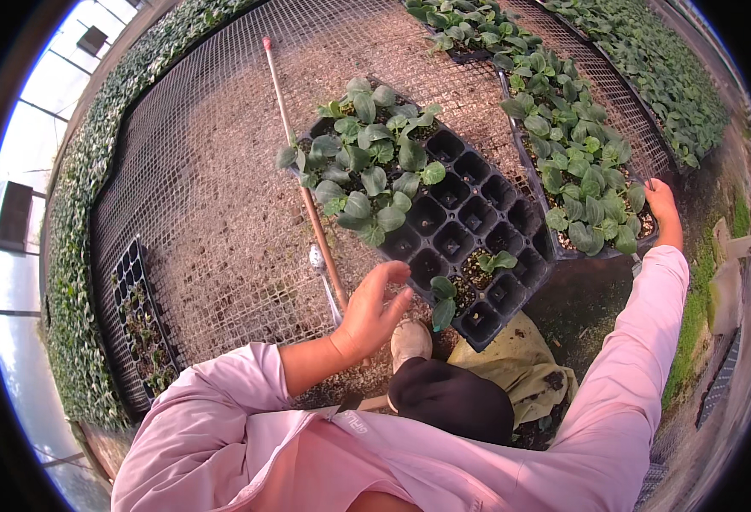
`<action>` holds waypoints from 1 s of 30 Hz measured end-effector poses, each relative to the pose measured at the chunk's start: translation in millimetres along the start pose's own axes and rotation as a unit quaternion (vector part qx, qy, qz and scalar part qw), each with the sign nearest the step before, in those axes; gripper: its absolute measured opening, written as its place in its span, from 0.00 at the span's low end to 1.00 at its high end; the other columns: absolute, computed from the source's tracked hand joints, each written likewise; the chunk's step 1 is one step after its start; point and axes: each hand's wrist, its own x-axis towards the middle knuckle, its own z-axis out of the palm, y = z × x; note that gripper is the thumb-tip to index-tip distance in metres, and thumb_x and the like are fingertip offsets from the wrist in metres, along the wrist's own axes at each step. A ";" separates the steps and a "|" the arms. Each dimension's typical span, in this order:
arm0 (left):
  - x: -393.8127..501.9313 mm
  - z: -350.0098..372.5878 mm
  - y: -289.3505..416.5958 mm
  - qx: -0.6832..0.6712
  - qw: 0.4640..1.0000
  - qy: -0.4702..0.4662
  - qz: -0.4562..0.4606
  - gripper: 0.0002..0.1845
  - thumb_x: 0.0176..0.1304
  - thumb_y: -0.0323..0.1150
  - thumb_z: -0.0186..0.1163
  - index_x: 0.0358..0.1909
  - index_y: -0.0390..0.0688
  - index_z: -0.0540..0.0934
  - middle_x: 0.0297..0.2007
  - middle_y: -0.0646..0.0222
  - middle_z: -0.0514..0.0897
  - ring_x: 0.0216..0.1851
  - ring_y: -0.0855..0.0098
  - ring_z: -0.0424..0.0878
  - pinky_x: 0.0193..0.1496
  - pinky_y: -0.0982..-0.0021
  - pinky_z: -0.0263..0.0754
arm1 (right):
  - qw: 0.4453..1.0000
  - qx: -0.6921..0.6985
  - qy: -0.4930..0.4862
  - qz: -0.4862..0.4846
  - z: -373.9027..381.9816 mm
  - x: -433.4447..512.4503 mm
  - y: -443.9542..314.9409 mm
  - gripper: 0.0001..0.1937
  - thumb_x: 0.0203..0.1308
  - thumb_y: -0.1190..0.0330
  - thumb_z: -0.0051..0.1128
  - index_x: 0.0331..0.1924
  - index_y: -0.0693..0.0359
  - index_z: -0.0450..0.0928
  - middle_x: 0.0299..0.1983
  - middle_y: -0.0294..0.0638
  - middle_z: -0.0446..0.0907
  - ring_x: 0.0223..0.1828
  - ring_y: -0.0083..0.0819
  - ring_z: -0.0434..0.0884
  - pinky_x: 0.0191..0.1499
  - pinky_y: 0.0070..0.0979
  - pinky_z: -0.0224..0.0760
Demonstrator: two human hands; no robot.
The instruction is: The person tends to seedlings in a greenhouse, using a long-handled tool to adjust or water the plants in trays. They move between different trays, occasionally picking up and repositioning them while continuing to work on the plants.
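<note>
A black plastic seedling tray point(476, 214) lies at an angle on the wire mesh bench before me. Leafy seedlings point(369, 160) fill its far left part. Many near cells hold no plant, and two small seedlings point(443, 301) stand near its close corner. My left hand point(375, 310) is beside the tray's near left edge, fingers apart and holding nothing. My right hand point(663, 208) is at the near right corner of another full seedling tray point(590, 185), its fingers on the rim by the leaves; whether it grips the rim or a thin item there cannot be told.
A long stick point(315, 217) with a reddish tip and a metal spoon point(327, 281) lie on the mesh bench point(222, 160). A smaller tray point(142, 313) sits at the left. More seedlings point(657, 77) line the far sides. A yellowish sack point(516, 365) is below the bench by my leg.
</note>
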 end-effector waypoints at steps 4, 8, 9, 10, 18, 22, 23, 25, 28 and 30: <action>-0.1 5.1 -25.0 -0.380 0.839 -0.035 -0.389 0.15 0.59 0.34 0.50 0.46 0.40 0.65 0.41 0.63 0.73 0.42 0.70 0.74 0.38 0.72 0.71 | 0.998 -0.065 0.011 0.014 11.6 -0.1 3.3 0.12 0.45 0.65 0.57 0.31 0.65 0.73 0.27 0.42 0.77 0.29 0.26 0.74 0.34 0.24 0.65; 26.2 24.2 -38.5 -0.469 0.789 0.036 -0.395 0.07 0.58 0.35 0.52 0.37 0.44 0.71 0.31 0.70 0.77 0.29 0.76 0.76 0.30 0.77 0.71 | 0.996 -0.089 0.021 -0.022 2.9 -2.7 -6.7 0.10 0.47 0.68 0.56 0.31 0.66 0.73 0.27 0.43 0.77 0.29 0.29 0.75 0.34 0.24 0.65; 25.4 22.4 -41.5 -0.459 0.804 0.048 -0.375 0.06 0.58 0.35 0.52 0.35 0.45 0.71 0.29 0.72 0.77 0.27 0.77 0.75 0.29 0.78 0.70 | 0.993 -0.107 0.037 -0.031 0.7 -4.4 -9.7 0.10 0.47 0.69 0.55 0.31 0.67 0.72 0.27 0.43 0.77 0.29 0.29 0.75 0.34 0.24 0.65; 22.3 14.4 -45.4 -0.447 0.815 0.068 -0.362 0.04 0.58 0.34 0.52 0.33 0.46 0.71 0.27 0.74 0.77 0.25 0.78 0.74 0.27 0.79 0.69 | 0.992 -0.114 0.040 -0.033 -1.8 -6.3 -12.3 0.10 0.47 0.69 0.55 0.32 0.67 0.72 0.27 0.44 0.77 0.30 0.29 0.75 0.35 0.24 0.65; -5.4 -73.5 -72.9 -0.344 0.860 0.051 -0.373 0.10 0.59 0.32 0.50 0.42 0.42 0.71 0.35 0.71 0.78 0.34 0.77 0.76 0.35 0.76 0.71 | 0.980 -0.169 0.101 0.022 45.2 -37.4 -11.0 0.16 0.53 0.62 0.51 0.42 0.63 0.73 0.38 0.53 0.75 0.38 0.47 0.75 0.39 0.35 0.66; -23.6 -85.2 -70.2 -0.248 0.907 0.027 -0.339 0.19 0.59 0.30 0.48 0.53 0.38 0.64 0.46 0.63 0.73 0.43 0.71 0.74 0.41 0.72 0.71 | 0.982 -0.146 0.122 0.013 45.1 -57.2 5.4 0.14 0.56 0.60 0.45 0.38 0.62 0.73 0.32 0.52 0.75 0.36 0.49 0.73 0.37 0.37 0.64; -32.3 -88.7 -69.4 -0.212 0.920 0.040 -0.326 0.19 0.59 0.30 0.48 0.53 0.38 0.64 0.47 0.62 0.73 0.44 0.71 0.74 0.42 0.72 0.71 | 0.974 -0.185 0.132 0.003 41.8 -61.7 7.1 0.14 0.56 0.60 0.45 0.39 0.62 0.73 0.33 0.52 0.75 0.36 0.48 0.73 0.37 0.38 0.65; -54.9 -106.9 -67.9 -0.220 0.916 0.032 -0.334 0.19 0.60 0.31 0.48 0.53 0.37 0.63 0.47 0.62 0.72 0.45 0.70 0.73 0.44 0.70 0.70 | 0.959 -0.224 0.174 -0.002 34.8 -69.9 0.7 0.13 0.57 0.62 0.44 0.39 0.62 0.74 0.33 0.52 0.75 0.36 0.48 0.74 0.37 0.38 0.65; -97.4 -134.6 -65.5 -0.231 0.904 0.039 -0.357 0.17 0.60 0.32 0.48 0.50 0.38 0.67 0.44 0.64 0.74 0.42 0.72 0.74 0.43 0.70 0.70 | 0.947 -0.235 0.213 0.049 25.7 -86.5 -43.6 0.11 0.57 0.66 0.45 0.40 0.60 0.76 0.36 0.49 0.76 0.37 0.44 0.75 0.36 0.35 0.67; -128.5 -152.4 -63.8 -0.212 0.904 0.042 -0.370 0.15 0.60 0.32 0.48 0.49 0.39 0.69 0.43 0.66 0.75 0.41 0.73 0.75 0.42 0.71 0.71 | 0.944 -0.177 0.270 -0.073 16.2 -112.4 -96.6 0.13 0.57 0.63 0.44 0.42 0.60 0.74 0.36 0.47 0.75 0.38 0.45 0.74 0.39 0.36 0.66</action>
